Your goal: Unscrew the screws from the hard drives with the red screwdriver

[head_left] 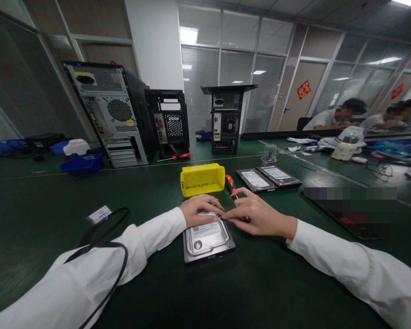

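Observation:
A silver hard drive [208, 242] with a white label lies flat on the green table. My left hand [199, 210] rests across its far half, fingers and thumb against it, covering part of the label. At the drive's far right corner, the fingertips of my right hand [255, 214] come together, with the index finger lifted. Whatever is between those fingertips is too small or hidden to make out. Just behind the hands stands a yellow bin [202, 179] with small bits in it. Beside the bin is a screwdriver [230, 183] with a red and black handle, its shaft partly hidden by my right hand.
Two more hard drives [256, 179] lie right of the bin. Computer cases [123, 109] stand along the back, with another red screwdriver [180, 156] before them. A black cord [123, 260] crosses my left sleeve. A dark flat panel [345, 219] lies right. People sit farther off.

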Motion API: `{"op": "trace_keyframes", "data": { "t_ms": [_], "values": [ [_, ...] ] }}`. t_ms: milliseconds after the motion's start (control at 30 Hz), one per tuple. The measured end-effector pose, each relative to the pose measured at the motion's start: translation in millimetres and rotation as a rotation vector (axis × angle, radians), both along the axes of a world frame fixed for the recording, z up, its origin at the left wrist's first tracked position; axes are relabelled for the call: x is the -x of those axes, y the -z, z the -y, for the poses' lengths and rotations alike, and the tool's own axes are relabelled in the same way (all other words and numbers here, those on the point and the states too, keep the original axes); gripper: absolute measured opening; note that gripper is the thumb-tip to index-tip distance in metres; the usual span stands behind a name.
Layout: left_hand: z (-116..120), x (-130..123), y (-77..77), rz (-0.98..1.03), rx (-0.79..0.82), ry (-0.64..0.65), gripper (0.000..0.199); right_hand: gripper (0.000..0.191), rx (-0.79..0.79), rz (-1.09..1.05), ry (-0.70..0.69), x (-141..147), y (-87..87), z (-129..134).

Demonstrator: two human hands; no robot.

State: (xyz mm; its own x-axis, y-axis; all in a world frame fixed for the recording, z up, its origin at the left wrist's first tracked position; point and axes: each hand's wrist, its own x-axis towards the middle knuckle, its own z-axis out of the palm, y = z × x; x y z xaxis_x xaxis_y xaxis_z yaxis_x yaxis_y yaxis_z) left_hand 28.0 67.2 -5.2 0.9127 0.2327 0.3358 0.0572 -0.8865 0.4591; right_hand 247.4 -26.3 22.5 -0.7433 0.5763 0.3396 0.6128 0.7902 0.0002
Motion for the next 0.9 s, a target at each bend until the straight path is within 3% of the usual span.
{"op": "trace_keyframes", "data": {
  "t_ms": [900],
  "values": [
    [2.0, 0.4, -1.8, -0.011, 0.011, -0.009, 0.024, 0.029, 0.019, -0.011, -0.002, 0.0, -3.5, 1.7]
  ]
}}
